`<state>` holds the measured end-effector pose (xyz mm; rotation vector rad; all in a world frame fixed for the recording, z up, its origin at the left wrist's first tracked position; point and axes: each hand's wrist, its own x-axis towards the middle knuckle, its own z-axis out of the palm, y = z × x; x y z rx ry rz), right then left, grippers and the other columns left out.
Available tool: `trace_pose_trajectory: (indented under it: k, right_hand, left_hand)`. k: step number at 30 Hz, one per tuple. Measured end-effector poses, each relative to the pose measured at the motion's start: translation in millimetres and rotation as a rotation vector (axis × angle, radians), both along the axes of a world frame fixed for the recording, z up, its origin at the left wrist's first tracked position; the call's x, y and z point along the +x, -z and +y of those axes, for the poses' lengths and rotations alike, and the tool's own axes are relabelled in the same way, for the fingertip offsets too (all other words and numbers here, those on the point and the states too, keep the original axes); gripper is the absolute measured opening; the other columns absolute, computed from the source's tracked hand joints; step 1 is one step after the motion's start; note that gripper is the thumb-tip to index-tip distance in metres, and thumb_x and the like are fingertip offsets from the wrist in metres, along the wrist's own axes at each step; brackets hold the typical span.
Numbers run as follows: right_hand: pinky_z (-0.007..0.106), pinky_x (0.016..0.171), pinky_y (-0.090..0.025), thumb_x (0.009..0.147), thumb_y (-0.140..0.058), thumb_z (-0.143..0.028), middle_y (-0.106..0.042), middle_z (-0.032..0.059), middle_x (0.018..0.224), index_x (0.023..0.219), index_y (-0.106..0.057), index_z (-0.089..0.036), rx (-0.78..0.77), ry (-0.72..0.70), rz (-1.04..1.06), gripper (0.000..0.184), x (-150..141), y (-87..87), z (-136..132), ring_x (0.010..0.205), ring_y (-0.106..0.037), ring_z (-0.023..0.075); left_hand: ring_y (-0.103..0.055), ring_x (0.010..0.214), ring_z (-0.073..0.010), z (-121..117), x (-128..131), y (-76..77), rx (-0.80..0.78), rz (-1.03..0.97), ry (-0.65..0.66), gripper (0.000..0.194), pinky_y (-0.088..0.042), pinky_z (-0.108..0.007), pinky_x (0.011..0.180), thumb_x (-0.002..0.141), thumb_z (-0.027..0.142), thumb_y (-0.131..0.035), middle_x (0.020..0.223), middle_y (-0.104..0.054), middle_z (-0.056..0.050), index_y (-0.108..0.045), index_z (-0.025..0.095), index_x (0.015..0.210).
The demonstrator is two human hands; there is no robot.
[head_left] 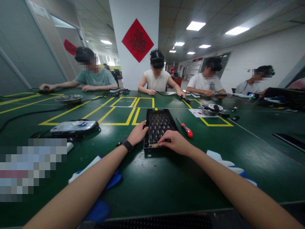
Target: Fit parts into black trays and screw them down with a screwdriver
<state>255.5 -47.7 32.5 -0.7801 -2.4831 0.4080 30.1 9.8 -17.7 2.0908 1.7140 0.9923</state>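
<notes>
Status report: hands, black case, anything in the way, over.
Left hand at left edge of black case. Right hand at its near end, grip unclear. Screwdriver off to the right, not blocking.

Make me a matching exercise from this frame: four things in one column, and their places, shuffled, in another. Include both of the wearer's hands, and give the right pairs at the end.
Things
1. Screwdriver
2. Left hand
3. Red diamond sign
4. Right hand

Places
A. At the near end of the black case
B. On the white pillar
C. Lying on the green table, just right of the case
D. At the left side of the case

Right pairs: 1-C, 2-D, 3-B, 4-A
</notes>
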Motion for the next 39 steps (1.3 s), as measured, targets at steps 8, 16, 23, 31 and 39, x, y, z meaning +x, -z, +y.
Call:
trace_pose_trajectory:
  k: [8,16,23,31,39]
  right_hand:
    - [0.028,0.074,-0.040,0.077,-0.062,-0.030,-0.068,0.0024,0.081,0.082,-0.069,-0.020,-0.013,0.009,0.030,0.014,1.0,-0.4,-1.0,0.079,-0.056,0.0152]
    - [0.028,0.074,-0.040,0.078,-0.059,-0.030,-0.068,0.0029,0.080,0.081,-0.068,-0.019,-0.014,0.020,-0.010,0.014,0.9,-0.6,0.0,0.080,-0.057,0.0151]
    - [0.028,0.075,-0.040,0.078,-0.060,-0.029,-0.068,0.0028,0.082,0.083,-0.068,-0.020,-0.007,0.013,0.016,0.013,1.1,-0.7,-0.9,0.080,-0.056,0.0150]
    - [0.029,0.075,-0.040,0.078,-0.060,-0.029,-0.068,0.0041,0.081,0.082,-0.069,-0.019,-0.020,0.014,-0.006,0.014,0.1,-2.7,-1.9,0.081,-0.056,0.0158]
    - [0.029,0.074,-0.040,0.079,-0.059,-0.031,-0.068,0.0037,0.081,0.084,-0.069,-0.019,-0.005,0.003,0.014,0.016,2.3,1.6,0.4,0.081,-0.055,0.0154]
  left_hand:
    - [-0.042,0.123,-0.0210,-1.1,1.4,-1.0,0.007,-0.002,-0.005,0.052,-0.029,-0.033,0.105,0.084,0.034,-0.037,0.135,-0.044,-0.010,-0.040,0.013,0.131]
    - [-0.042,0.123,-0.0211,-1.6,1.3,-0.9,0.016,0.003,0.001,0.053,-0.029,-0.033,0.105,0.084,0.035,-0.037,0.135,-0.043,-0.012,-0.039,0.010,0.131]
    - [-0.041,0.123,-0.0211,-2.0,1.0,-1.3,0.006,-0.004,0.005,0.053,-0.029,-0.033,0.105,0.084,0.035,-0.037,0.135,-0.043,-0.012,-0.040,0.011,0.131]
    - [-0.044,0.120,-0.0221,-5.2,1.6,-8.9,0.021,-0.090,0.004,0.053,-0.031,-0.035,0.104,0.081,0.033,-0.042,0.132,-0.046,-0.013,-0.041,0.011,0.129]
    - [-0.060,0.095,-0.0202,5.5,5.3,-50.8,-0.095,-0.607,-0.155,0.045,-0.046,-0.036,0.083,0.077,0.032,-0.043,0.107,-0.062,-0.012,-0.051,0.012,0.117]
